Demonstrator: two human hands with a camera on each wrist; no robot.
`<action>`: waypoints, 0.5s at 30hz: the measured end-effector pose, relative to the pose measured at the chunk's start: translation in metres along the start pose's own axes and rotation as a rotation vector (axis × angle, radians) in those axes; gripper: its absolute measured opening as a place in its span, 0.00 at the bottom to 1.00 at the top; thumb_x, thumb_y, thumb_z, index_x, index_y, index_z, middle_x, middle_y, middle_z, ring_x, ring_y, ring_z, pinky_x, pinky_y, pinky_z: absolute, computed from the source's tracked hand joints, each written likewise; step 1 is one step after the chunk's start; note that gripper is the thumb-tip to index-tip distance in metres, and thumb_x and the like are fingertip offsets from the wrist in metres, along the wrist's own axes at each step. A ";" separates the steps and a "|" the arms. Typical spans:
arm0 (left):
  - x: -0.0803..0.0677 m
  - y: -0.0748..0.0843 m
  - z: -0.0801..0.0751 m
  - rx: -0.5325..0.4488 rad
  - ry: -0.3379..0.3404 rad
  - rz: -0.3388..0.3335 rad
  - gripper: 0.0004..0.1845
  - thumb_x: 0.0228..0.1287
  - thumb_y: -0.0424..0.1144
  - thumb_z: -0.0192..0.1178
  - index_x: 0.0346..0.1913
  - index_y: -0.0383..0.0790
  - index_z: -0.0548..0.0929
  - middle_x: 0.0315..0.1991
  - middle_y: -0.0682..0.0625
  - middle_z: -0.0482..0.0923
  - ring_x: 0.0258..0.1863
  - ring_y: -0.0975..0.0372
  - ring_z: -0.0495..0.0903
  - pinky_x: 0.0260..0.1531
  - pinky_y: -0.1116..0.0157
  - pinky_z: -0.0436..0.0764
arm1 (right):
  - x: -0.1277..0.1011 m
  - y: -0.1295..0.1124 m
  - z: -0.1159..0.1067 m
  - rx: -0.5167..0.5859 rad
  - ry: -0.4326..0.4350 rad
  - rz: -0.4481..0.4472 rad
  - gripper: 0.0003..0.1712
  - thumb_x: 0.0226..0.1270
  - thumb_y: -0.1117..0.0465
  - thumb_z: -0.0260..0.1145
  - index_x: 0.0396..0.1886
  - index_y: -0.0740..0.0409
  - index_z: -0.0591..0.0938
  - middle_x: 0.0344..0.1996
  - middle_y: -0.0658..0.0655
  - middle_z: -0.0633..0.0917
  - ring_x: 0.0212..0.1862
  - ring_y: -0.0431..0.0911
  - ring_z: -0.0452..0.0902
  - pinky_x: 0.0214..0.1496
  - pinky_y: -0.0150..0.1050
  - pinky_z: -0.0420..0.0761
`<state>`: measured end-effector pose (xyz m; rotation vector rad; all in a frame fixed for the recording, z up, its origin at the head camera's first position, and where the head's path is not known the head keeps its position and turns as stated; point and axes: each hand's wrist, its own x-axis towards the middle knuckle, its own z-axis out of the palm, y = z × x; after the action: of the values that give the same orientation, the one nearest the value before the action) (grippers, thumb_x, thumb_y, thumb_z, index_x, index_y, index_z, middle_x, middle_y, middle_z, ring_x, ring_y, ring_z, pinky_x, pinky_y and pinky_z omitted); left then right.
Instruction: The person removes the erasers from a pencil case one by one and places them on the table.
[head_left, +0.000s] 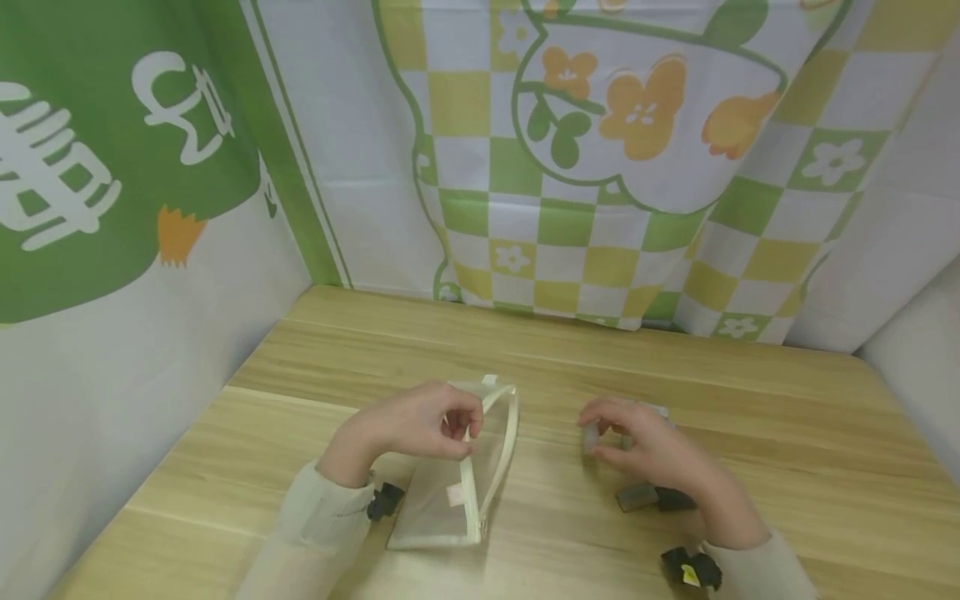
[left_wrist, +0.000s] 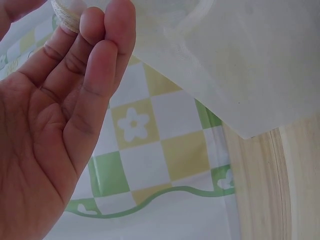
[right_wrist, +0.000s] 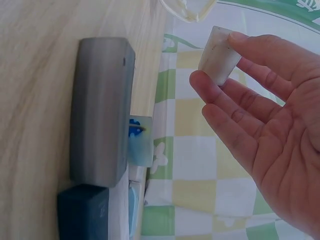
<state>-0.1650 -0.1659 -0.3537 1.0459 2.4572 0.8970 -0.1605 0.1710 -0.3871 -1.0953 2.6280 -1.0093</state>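
My left hand (head_left: 459,429) pinches the upper rim of a cream mesh zip pouch (head_left: 457,492) and holds its mouth open; the pouch's lower end rests on the wooden table (head_left: 787,433). The left wrist view shows the fingertips (left_wrist: 107,25) on the corded rim, with the mesh wall (left_wrist: 235,65) hanging to the right. To the right, my right hand (head_left: 600,435) holds a small white eraser (right_wrist: 217,54) between thumb and fingers, a little above the table. Beneath that hand lie a grey block (right_wrist: 100,110) and a dark blue block (right_wrist: 82,212).
A small clear piece with a blue mark (right_wrist: 140,142) stands beside the grey block. Printed green, yellow and white cloth (head_left: 600,167) closes in the back and sides of the table.
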 end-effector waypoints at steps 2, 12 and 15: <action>0.001 0.000 0.000 -0.005 -0.001 0.002 0.02 0.55 0.37 0.62 0.32 0.45 0.80 0.24 0.60 0.74 0.25 0.70 0.73 0.30 0.71 0.76 | -0.001 0.000 -0.001 0.000 0.000 0.002 0.19 0.61 0.70 0.69 0.52 0.62 0.80 0.53 0.58 0.82 0.47 0.44 0.80 0.53 0.54 0.81; 0.002 0.000 0.002 -0.009 -0.005 -0.002 0.02 0.55 0.36 0.62 0.32 0.45 0.80 0.24 0.60 0.74 0.25 0.70 0.73 0.30 0.71 0.76 | -0.008 0.003 -0.006 -0.007 0.018 0.009 0.19 0.61 0.70 0.69 0.52 0.60 0.80 0.53 0.58 0.82 0.47 0.43 0.80 0.53 0.55 0.82; 0.003 0.000 0.003 -0.003 -0.006 -0.003 0.03 0.55 0.37 0.63 0.33 0.45 0.80 0.24 0.60 0.73 0.25 0.70 0.73 0.29 0.71 0.75 | -0.011 0.005 -0.007 0.001 0.022 0.009 0.19 0.61 0.70 0.69 0.52 0.61 0.80 0.53 0.59 0.82 0.47 0.43 0.80 0.53 0.55 0.82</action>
<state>-0.1653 -0.1629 -0.3557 1.0416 2.4515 0.8949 -0.1579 0.1848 -0.3869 -1.0775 2.6471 -1.0265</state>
